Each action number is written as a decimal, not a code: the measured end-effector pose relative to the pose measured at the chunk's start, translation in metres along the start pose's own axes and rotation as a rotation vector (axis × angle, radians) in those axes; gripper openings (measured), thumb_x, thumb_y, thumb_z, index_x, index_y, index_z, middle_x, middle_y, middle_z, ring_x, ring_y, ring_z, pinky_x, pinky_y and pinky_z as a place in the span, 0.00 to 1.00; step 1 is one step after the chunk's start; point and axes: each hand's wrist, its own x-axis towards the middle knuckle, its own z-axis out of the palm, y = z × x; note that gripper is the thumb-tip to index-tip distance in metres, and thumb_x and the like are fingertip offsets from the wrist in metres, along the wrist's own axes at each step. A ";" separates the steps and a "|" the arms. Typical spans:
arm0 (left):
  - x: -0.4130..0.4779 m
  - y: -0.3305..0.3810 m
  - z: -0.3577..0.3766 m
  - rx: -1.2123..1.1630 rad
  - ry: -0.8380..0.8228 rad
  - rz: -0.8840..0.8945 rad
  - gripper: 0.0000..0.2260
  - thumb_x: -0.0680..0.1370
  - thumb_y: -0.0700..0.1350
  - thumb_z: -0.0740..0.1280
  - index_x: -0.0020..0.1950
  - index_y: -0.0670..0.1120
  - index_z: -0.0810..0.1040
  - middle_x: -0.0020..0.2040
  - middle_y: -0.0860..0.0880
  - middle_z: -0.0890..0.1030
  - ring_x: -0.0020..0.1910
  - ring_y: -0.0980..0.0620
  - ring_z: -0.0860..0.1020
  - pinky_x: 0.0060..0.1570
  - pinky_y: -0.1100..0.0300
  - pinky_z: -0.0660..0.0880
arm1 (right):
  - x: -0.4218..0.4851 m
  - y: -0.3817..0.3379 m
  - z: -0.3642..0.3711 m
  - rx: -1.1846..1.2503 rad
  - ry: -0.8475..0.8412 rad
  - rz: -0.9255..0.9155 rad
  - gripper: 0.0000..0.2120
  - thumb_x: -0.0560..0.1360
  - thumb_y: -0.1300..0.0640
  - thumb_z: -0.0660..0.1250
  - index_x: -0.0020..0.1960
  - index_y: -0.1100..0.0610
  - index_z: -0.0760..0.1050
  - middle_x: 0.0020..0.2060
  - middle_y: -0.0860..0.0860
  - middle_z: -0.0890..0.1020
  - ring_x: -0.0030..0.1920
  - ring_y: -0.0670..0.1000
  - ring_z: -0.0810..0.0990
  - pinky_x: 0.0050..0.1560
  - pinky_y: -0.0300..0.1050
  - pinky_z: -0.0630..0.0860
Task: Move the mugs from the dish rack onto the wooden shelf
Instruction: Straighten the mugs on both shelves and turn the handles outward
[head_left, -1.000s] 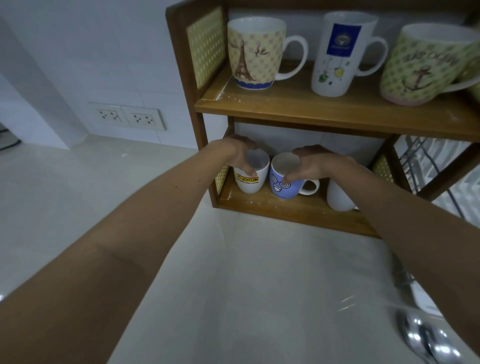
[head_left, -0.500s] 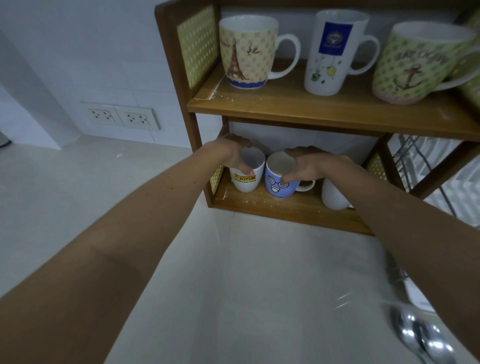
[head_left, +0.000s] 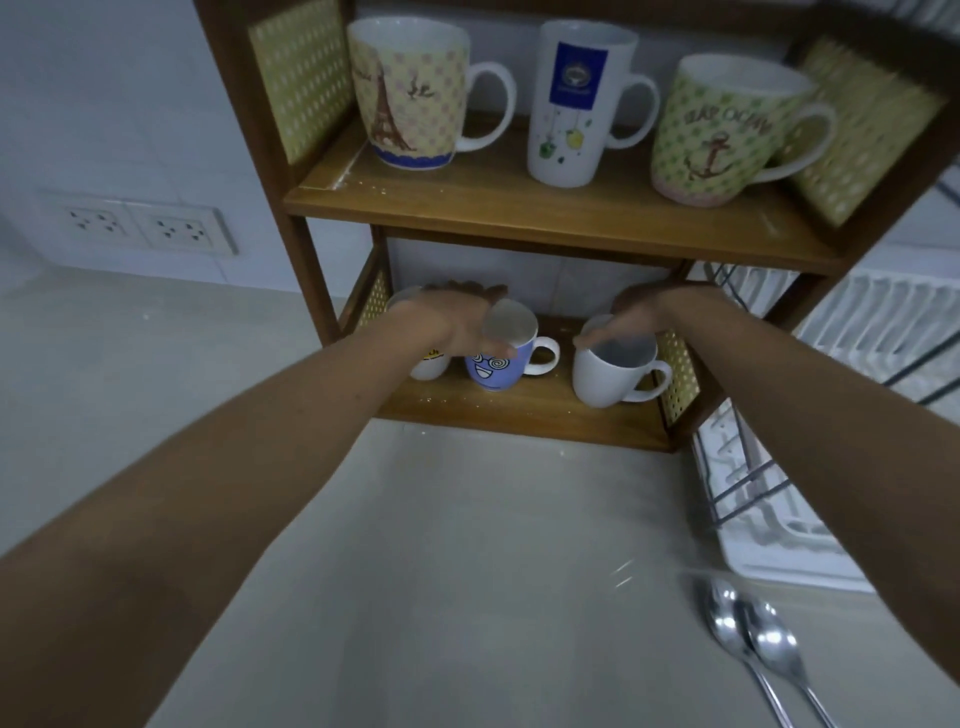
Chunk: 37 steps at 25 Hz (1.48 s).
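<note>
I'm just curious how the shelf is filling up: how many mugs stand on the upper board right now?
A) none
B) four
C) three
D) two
C: the upper board of the wooden shelf holds three, the Eiffel Tower mug, the tall white mug and the anchor mug.

Wooden shelf (head_left: 519, 213): brown boards, side panels yellow with white dots. Top row: Eiffel mug (head_left: 408, 93), yellow with pink dots, blue band at base; tall mug (head_left: 571, 104), white with blue square; anchor mug (head_left: 722, 130), pale green dots, brown anchor. Lower row: blue mug (head_left: 493, 366) with spiral-eyed face; white mug (head_left: 608, 371), plain. Bench (head_left: 441, 571): pale grey. Spoons (head_left: 753, 639): silver.
</note>
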 end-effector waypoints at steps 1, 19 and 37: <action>0.003 0.007 0.003 0.012 0.007 -0.001 0.40 0.72 0.68 0.62 0.78 0.51 0.51 0.75 0.44 0.64 0.70 0.41 0.67 0.65 0.46 0.68 | -0.001 0.001 0.004 -0.014 -0.014 0.012 0.52 0.58 0.25 0.68 0.70 0.58 0.67 0.68 0.57 0.72 0.63 0.60 0.73 0.62 0.56 0.73; 0.024 0.017 0.016 0.103 0.149 -0.007 0.35 0.72 0.65 0.65 0.71 0.46 0.64 0.67 0.43 0.73 0.63 0.42 0.73 0.56 0.50 0.71 | -0.011 -0.001 0.013 -0.099 0.160 -0.111 0.41 0.63 0.35 0.70 0.71 0.52 0.65 0.66 0.54 0.73 0.61 0.57 0.74 0.59 0.54 0.75; -0.013 -0.034 -0.008 -0.078 -0.036 -0.143 0.41 0.72 0.66 0.64 0.78 0.50 0.51 0.77 0.45 0.59 0.75 0.42 0.59 0.70 0.45 0.61 | -0.012 -0.028 0.005 -0.067 0.255 -0.197 0.47 0.64 0.24 0.62 0.76 0.43 0.51 0.76 0.52 0.61 0.73 0.59 0.62 0.68 0.58 0.64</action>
